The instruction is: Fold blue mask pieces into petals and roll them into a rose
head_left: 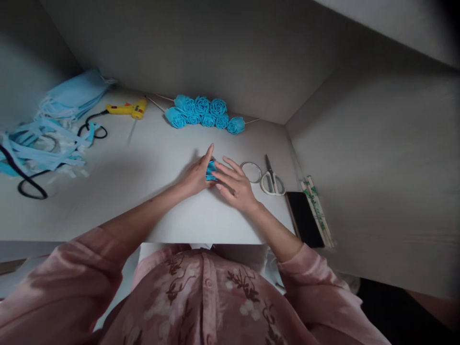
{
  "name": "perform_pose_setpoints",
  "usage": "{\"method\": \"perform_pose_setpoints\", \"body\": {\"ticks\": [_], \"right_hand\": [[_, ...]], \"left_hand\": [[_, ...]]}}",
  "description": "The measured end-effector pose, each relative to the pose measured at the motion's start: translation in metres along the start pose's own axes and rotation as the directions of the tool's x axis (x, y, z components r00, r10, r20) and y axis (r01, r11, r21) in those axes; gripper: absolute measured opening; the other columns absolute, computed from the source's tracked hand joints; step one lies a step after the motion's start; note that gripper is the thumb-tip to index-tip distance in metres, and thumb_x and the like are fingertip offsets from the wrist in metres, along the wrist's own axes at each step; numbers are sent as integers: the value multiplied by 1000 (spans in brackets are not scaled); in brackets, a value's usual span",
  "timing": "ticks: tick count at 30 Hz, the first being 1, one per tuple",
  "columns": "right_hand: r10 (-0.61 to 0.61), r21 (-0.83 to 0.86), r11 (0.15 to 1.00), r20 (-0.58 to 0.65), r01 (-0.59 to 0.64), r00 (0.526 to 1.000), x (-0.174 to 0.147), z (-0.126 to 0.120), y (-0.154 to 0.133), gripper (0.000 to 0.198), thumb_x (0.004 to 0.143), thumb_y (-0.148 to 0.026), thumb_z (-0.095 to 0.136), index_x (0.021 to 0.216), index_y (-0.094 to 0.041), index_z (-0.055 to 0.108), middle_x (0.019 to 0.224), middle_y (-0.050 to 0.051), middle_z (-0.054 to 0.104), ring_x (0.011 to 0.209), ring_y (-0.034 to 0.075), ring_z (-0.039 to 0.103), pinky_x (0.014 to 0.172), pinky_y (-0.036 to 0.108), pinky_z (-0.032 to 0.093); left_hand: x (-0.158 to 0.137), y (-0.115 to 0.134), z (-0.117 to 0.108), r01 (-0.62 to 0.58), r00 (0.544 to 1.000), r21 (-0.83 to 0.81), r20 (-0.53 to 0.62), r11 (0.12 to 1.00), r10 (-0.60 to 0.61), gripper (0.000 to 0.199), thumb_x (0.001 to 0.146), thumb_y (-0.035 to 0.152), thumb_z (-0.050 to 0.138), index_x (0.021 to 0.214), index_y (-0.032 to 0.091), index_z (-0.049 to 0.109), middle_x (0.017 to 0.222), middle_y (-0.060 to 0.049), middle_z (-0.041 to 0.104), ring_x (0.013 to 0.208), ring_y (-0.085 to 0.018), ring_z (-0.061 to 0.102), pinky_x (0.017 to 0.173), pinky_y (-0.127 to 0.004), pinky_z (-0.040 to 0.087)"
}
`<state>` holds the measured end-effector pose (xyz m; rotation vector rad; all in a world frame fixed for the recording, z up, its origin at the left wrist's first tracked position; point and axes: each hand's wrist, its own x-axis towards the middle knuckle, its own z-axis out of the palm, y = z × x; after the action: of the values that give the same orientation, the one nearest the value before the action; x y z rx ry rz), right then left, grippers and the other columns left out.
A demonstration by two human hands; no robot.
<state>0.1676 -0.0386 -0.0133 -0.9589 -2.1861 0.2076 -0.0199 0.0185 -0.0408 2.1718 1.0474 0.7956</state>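
My left hand (197,176) is closed around a small blue layered piece (211,170), its thumb pointing up along the near side. The piece shows fine stacked edges, much like pleated mask fabric; part of it is hidden by my fingers. From the right, my right hand (235,186) reaches over with its fingers stretched and apart, the fingertips at the edge of the blue piece. Behind both hands lies a cluster of blue fabric roses (208,111), some with thin stick stems.
At the left are a stack of blue face masks (77,93), cut mask strips (46,148) and a yellow glue gun (125,109) with a black cord. Right of my hands lie a roll of tape (251,172), scissors (272,179), a phone (304,219) and wrapped chopsticks (318,211) by the side wall.
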Motion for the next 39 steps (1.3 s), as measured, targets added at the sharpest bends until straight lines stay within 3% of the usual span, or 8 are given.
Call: {"method": "perform_pose_setpoints", "body": {"ticks": [6, 10, 14, 19, 23, 27, 31, 39], "right_hand": [[100, -20, 995, -50, -101, 994, -1, 13, 7, 24, 95, -37, 51, 103, -31, 72, 129, 2, 67, 132, 26, 51, 111, 57, 43], [236, 101, 967, 2, -235, 972, 1, 12, 5, 29, 94, -48, 51, 109, -34, 72, 135, 2, 63, 136, 28, 47, 116, 59, 35], [389, 342, 859, 49, -381, 920, 0, 7, 3, 64, 93, -62, 44, 151, -36, 36, 160, 0, 34, 151, 24, 27, 124, 54, 22], [486, 460, 726, 182, -511, 855, -1, 15, -3, 89, 90, -75, 29, 159, -28, -2, 167, 4, 10, 154, 24, 11, 125, 52, 14], [364, 362, 817, 281, -449, 888, 2, 21, -13, 100, 85, -77, 40, 160, -24, 1, 167, 8, 9, 154, 27, 13, 125, 50, 16], [472, 350, 794, 159, -497, 867, 4, 14, -8, 96, 87, -69, 50, 159, -28, 1, 166, 8, 17, 153, 27, 20, 123, 53, 22], [401, 310, 849, 148, -427, 904, 3, 8, 1, 102, 79, -66, 65, 159, -31, 13, 162, 10, 29, 149, 31, 30, 119, 56, 30], [265, 168, 942, 150, -289, 952, 2, 9, 5, 53, 88, -60, 56, 130, -28, 61, 125, 9, 66, 117, 29, 59, 103, 50, 46]], "left_hand": [[1, -3, 0, -17, 1000, 26, 8, 1000, 17, 119, 69, 23, 75, 158, 28, -4, 138, -13, 55, 119, -24, 60, 96, -34, 49], [0, 0, -1, -13, 1000, 43, 22, 999, 12, 115, 71, 24, 74, 158, 28, 0, 141, -12, 54, 119, -25, 60, 96, -36, 49], [0, 3, -2, 5, 1000, 32, 29, 999, -6, 114, 72, 25, 74, 158, 29, -1, 144, -13, 53, 123, -27, 58, 97, -37, 48], [-1, 5, -3, -6, 1000, -2, 21, 1000, 6, 117, 70, 25, 75, 158, 26, -3, 146, -16, 51, 129, -29, 55, 101, -41, 46], [-1, 5, -4, 25, 999, -27, 49, 999, -24, 112, 75, 27, 71, 158, 25, -4, 152, -17, 44, 130, -30, 54, 102, -42, 47], [-1, 3, -2, 5, 999, -64, 35, 998, -3, 112, 75, 21, 69, 158, 26, -6, 154, -19, 41, 134, -30, 50, 103, -43, 46], [-2, 4, -3, -65, 996, -77, 48, 995, 69, 114, 73, 19, 71, 158, 29, -3, 158, -19, 33, 135, -31, 49, 104, -45, 46], [-5, 10, -6, -172, 982, 44, 93, 984, 167, 101, 77, 19, 70, 158, 27, 8, 160, -15, 31, 145, -29, 35, 114, -45, 37]]}}
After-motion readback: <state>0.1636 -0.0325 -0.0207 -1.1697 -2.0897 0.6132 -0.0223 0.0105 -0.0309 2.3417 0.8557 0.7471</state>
